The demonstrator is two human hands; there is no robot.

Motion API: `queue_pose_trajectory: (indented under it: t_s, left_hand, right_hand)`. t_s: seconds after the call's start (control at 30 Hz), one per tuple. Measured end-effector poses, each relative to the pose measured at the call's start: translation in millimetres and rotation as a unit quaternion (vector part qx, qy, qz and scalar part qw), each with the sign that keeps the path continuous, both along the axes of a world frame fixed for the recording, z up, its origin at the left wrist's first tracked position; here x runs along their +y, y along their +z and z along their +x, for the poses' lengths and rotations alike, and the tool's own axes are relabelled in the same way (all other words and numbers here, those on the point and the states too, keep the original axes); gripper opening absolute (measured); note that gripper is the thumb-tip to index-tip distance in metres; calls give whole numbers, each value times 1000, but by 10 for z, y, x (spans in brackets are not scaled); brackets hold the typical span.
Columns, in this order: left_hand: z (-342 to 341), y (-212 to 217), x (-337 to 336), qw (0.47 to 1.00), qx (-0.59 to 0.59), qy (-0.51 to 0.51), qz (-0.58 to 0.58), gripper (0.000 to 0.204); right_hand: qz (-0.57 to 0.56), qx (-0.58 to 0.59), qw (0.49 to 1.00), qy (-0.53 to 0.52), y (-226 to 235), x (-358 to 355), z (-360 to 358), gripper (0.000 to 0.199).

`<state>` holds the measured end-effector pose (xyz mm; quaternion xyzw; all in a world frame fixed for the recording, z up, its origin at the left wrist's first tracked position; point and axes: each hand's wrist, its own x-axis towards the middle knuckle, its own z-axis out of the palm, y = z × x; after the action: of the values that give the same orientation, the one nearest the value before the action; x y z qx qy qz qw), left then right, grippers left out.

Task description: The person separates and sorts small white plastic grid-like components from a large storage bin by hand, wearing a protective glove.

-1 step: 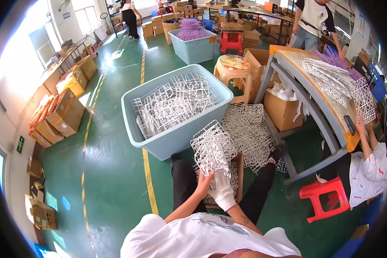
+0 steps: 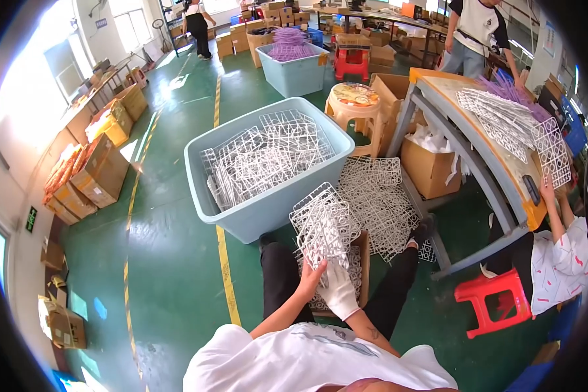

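A stack of white plastic grid frames (image 2: 323, 221) is held between my knees, tilted up and away from me. My bare left hand (image 2: 312, 269) grips its near left edge, fingers closed. Beside it, my right hand (image 2: 338, 292), in a white glove, is closed on the near right part of the stack; its fingertips are partly hidden. Below the hands stands a cardboard box (image 2: 364, 251) with more white plastic pieces in it, largely covered by the stack. Further right, a heap of similar white frames (image 2: 377, 202) lies on the floor by my right foot.
A large light-blue tub (image 2: 261, 221) of white frames stands ahead. To the right are a slanted worktable (image 2: 438, 98), a beige stool (image 2: 357, 117) and a red stool (image 2: 477, 307). A co-worker's hand (image 2: 547, 191) holds a white frame there. Another person (image 2: 473, 32) stands behind the table.
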<state>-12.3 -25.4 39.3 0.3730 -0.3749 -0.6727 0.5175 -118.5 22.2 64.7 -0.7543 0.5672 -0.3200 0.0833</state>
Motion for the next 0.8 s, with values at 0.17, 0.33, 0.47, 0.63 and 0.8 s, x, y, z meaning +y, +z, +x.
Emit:
queue_pose_trajectory:
  t_s: [0.17, 0.33, 0.47, 0.63, 0.8]
  left_hand:
    - [-3, 57, 2, 994, -40, -24, -99, 90]
    - [-3, 184, -63, 987, -52, -52, -143, 90]
    - [1, 271, -83, 989, -63, -71, -110, 77]
    - [117, 198, -125, 997, -1, -55, -59, 57]
    - [507, 363, -272, 993, 106, -19, 41, 57]
  right_hand:
    - [5, -66, 998, -22, 156, -13, -10, 57]
    - [21, -164, 985, -57, 249, -67, 30, 50]
    - [134, -263, 954, -51, 310, -57, -45, 46]
    - [168, -325, 922, -127, 464, -21, -282, 41]
    - [154, -580, 795, -92, 288, 31, -1019, 34]
